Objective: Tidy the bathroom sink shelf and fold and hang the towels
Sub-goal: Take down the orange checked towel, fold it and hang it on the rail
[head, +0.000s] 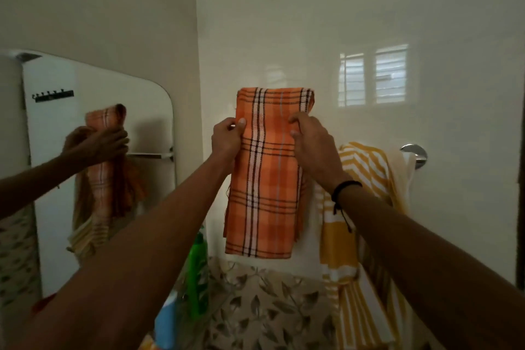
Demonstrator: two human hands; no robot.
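A folded orange plaid towel [262, 179] is held up in front of the cream tiled wall, its folded top edge raised above my hands. My left hand [227, 138] pinches its left edge with thumb in front. My right hand [314, 142] grips its right edge; a black cord bracelet sits on that wrist. A yellow and white striped towel [360, 207] hangs over the towel rail to the right, whose chrome end mount [416, 155] shows on the wall. The rail bar itself is hidden behind the towels.
A rounded mirror [85, 150] on the left wall reflects my arms and the orange towel. Below my arms stand a green bottle [197, 273] and a blue bottle [164, 324] on a glass shelf. Leaf-pattern tiles [270, 307] cover the lower wall.
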